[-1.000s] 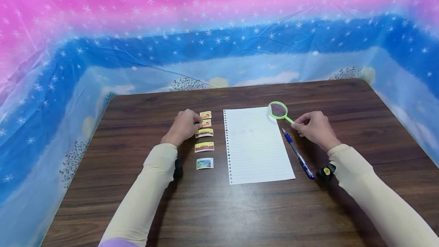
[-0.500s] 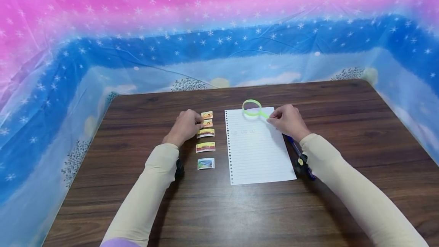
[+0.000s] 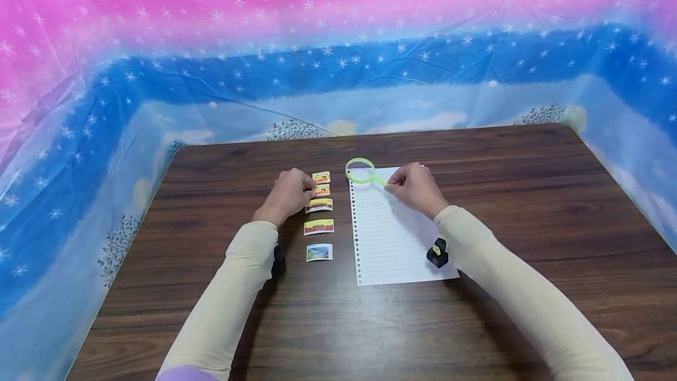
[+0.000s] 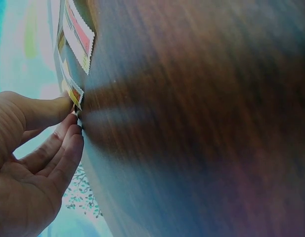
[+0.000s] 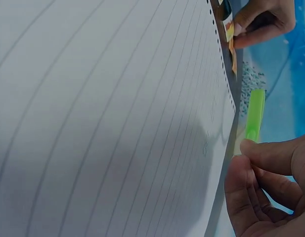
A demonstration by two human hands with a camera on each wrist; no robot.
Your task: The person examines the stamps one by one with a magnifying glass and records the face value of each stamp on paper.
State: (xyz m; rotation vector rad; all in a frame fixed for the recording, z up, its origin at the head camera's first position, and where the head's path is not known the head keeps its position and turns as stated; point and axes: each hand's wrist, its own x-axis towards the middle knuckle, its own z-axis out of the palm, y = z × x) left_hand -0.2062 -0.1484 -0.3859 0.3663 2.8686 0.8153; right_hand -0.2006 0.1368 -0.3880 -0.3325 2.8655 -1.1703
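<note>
My right hand pinches the handle end of a green magnifying glass, its lens over the paper's upper left corner. In the right wrist view the green frame stands edge-on above thumb and fingertips. My left hand pinches the left edge of an orange postage stamp, second from the top of a column. That stamp shows its perforated edge at the thumb tip in the left wrist view. Another orange stamp lies above it, and two yellow-and-red stamps and a landscape stamp below.
A lined, punched sheet of paper with faint handwriting near its top lies right of the stamps on the dark wooden table. My right forearm covers its right edge and hides the pen. A snowflake-patterned cloth hangs behind the table.
My right hand has carried the magnifying glass left, from the paper's upper right corner to its upper left. The pen has become covered by the right arm. My left hand has stayed at the stamp.
</note>
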